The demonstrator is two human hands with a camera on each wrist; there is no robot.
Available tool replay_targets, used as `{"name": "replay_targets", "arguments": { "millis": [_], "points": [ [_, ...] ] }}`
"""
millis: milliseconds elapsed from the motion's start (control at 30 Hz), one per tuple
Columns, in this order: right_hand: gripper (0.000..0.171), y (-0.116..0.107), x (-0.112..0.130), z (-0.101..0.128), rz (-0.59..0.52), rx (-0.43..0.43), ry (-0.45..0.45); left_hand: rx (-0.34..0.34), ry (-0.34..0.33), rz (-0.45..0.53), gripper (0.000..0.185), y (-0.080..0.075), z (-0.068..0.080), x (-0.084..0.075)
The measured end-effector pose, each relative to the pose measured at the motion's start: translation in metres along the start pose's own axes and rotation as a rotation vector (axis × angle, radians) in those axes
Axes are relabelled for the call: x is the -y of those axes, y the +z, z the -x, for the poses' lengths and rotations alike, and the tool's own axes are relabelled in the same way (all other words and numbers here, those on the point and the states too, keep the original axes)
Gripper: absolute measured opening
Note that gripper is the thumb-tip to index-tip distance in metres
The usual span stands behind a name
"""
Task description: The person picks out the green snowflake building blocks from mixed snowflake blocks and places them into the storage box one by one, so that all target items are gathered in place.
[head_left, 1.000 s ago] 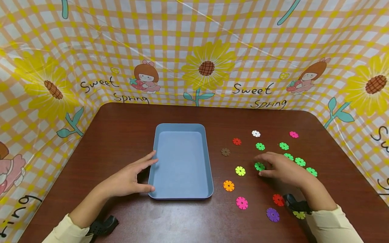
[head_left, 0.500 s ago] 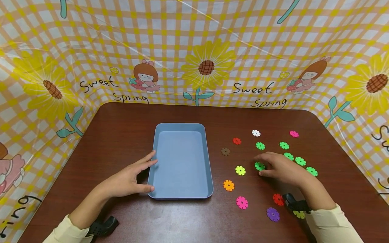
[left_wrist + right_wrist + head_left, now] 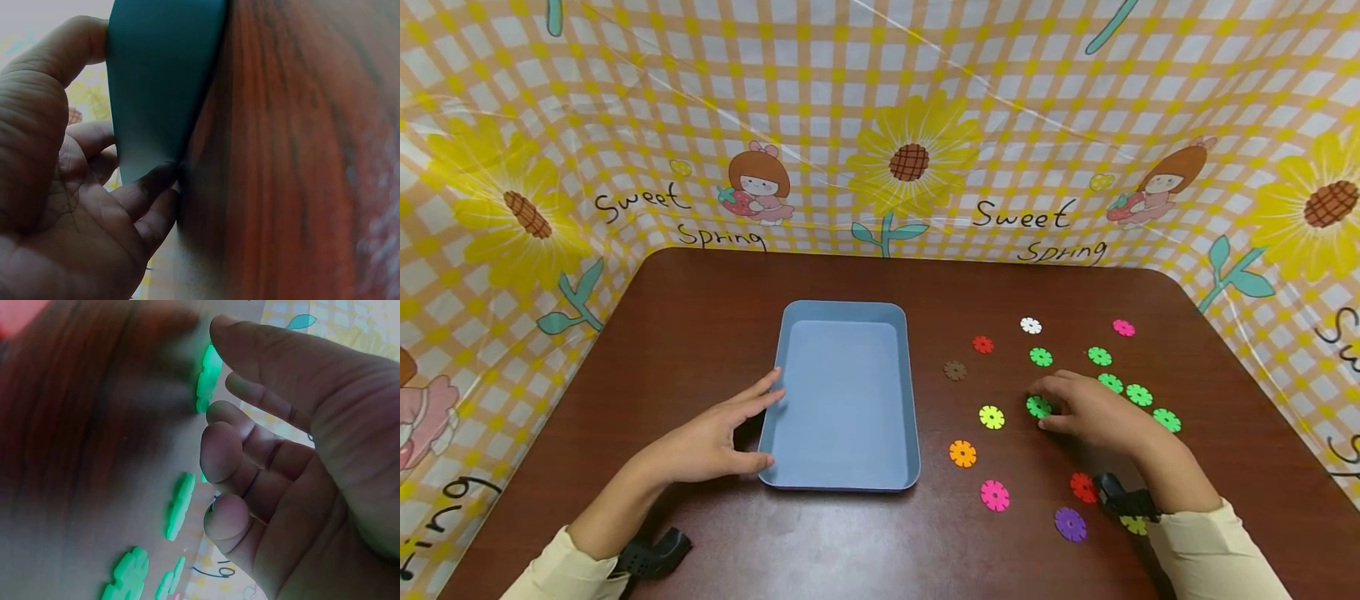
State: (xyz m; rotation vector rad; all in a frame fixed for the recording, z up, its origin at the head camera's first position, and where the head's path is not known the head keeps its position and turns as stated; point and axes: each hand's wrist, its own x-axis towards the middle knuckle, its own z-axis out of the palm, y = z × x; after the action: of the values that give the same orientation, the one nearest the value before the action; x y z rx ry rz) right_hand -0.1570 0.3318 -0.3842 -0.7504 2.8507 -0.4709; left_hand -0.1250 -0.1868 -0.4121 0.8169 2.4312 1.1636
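A shallow blue-grey plastic tray (image 3: 842,392) sits left of the table's middle with nothing in it. My left hand (image 3: 707,437) is spread at its left side, thumb and fingertips touching the rim and outer wall. The left wrist view shows the fingers against that wall (image 3: 162,75). On the right, my right hand (image 3: 1093,412) hovers low, thumb and fingers apart around a green notched plastic disc (image 3: 1037,407) lying on the table. In the right wrist view, the green disc (image 3: 209,378) shows between the thumb and the lightly bent fingers.
Several more notched discs lie scattered flat around the right hand, including a yellow one (image 3: 992,417), an orange one (image 3: 962,453), a purple one (image 3: 1071,525) and a white one (image 3: 1031,326). Checked sunflower cloth (image 3: 895,100) stands behind and beside the brown table (image 3: 715,292).
The head view has shifted slightly. The tray's near end and the left hand have moved a touch to the left. My right hand stays over the same green disc.
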Motion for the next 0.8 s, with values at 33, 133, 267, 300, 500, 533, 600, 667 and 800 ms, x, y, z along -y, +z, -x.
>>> {"name": "replay_targets", "arguments": {
  "millis": [33,133,267,300,500,533,600,667,800],
  "points": [
    [0.036,0.0004,-0.0002,-0.0003,0.004,-0.002,-0.007,0.0,0.003,-0.003,0.087,-0.0001,0.0001,0.0001],
    [0.033,0.0016,-0.0004,-0.0012,0.014,-0.007,-0.021,0.0,0.006,-0.014,0.088,-0.0001,0.0001,0.0012],
    [0.032,0.0021,-0.0008,-0.0017,0.024,-0.01,-0.018,-0.001,0.007,-0.015,0.088,-0.0003,-0.0003,0.0023],
    [0.031,0.002,-0.0008,-0.0018,0.02,-0.009,-0.014,-0.002,0.007,-0.013,0.088,-0.0004,-0.0004,0.0025],
    [0.03,0.0021,-0.0031,-0.0019,-0.007,-0.009,0.006,-0.004,0.013,-0.001,0.089,0.0004,-0.0005,0.0029],
    [0.029,0.0021,-0.0038,-0.0018,-0.008,-0.01,0.008,-0.003,0.015,0.0,0.09,0.0008,-0.0003,0.003],
    [0.028,0.002,-0.0051,-0.0018,-0.012,-0.013,0.008,-0.004,0.018,0.005,0.091,0.0015,-0.0001,0.0029],
    [0.026,0.0027,-0.0064,-0.0012,-0.017,-0.013,0.008,-0.005,0.019,0.006,0.092,0.0024,0.0001,0.0028],
    [0.023,0.0026,-0.0076,-0.0014,-0.03,-0.01,0.016,-0.014,0.017,-0.002,0.092,0.0024,-0.0003,0.0027]
  ]
}}
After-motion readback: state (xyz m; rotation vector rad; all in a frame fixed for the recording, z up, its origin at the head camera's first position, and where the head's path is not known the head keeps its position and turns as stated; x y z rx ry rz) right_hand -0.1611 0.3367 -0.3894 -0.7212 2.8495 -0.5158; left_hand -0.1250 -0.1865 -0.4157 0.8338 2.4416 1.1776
